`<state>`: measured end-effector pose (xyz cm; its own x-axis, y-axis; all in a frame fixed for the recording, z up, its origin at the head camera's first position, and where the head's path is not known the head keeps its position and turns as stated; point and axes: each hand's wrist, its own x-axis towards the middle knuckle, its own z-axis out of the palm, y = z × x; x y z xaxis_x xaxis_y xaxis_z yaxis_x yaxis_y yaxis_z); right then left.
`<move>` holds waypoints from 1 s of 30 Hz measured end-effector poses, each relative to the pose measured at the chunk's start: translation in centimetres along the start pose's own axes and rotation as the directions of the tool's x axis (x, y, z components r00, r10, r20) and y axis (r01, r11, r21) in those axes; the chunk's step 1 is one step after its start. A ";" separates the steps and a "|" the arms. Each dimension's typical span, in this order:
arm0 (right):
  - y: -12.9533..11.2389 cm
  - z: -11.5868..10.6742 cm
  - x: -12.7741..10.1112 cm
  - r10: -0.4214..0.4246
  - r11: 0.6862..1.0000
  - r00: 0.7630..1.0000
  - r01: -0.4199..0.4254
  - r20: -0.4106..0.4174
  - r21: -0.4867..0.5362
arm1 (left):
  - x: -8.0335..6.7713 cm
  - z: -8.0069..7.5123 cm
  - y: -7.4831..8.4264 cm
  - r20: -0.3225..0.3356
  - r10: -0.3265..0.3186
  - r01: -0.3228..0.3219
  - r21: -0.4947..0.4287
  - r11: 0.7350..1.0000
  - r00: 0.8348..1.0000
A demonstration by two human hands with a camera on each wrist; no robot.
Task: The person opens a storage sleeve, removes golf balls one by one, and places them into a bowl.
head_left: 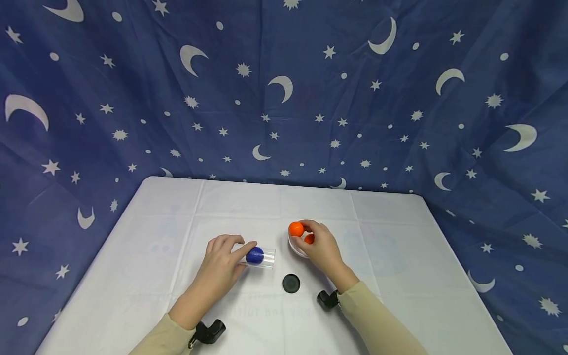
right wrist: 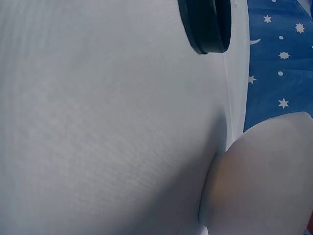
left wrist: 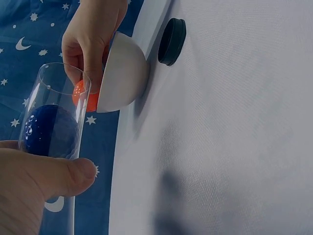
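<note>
My left hand point(head_left: 222, 266) grips a clear tube point(head_left: 268, 258) lying on its side in the head view, thumb and fingers round it. Inside the tube sits a dark blue ball point(head_left: 255, 255), also seen through the wall in the left wrist view. Over the white bowl point(left wrist: 124, 73) my right hand point(head_left: 322, 246) pinches an orange ball point(head_left: 296, 229) between thumb and fingertips. A second orange ball point(head_left: 309, 238) shows in the bowl, partly hidden by the fingers. The right wrist view shows the bowl's outside point(right wrist: 269, 181) but no fingers.
A round black lid point(head_left: 291, 283) lies on the white-covered table point(head_left: 248, 212), nearer me than the bowl and between my two hands. A blue curtain point(head_left: 310, 88) with moons and stars hangs behind and beside the table.
</note>
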<state>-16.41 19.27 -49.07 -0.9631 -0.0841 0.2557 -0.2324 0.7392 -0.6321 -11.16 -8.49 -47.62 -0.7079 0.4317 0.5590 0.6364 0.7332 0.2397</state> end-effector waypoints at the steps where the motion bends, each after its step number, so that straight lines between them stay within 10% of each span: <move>1: 0.0 0.0 0.0 0.002 1.000 1.000 -0.002 -0.001 0.002 | 0.0 0.0 0.0 -0.002 0.002 -0.002 0.001 1.000 1.000; 30: -1.2 -2.1 -1.6 -0.170 0.985 0.985 0.169 -0.021 -0.040 | 0.0 0.3 0.2 -0.018 0.022 -0.022 0.007 1.000 1.000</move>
<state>-14.32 19.93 -47.14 -0.9067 -0.1944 0.3743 -0.3858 0.7408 -0.5498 -11.17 -8.21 -47.80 -0.6880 0.4388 0.5781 0.6500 0.7268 0.2219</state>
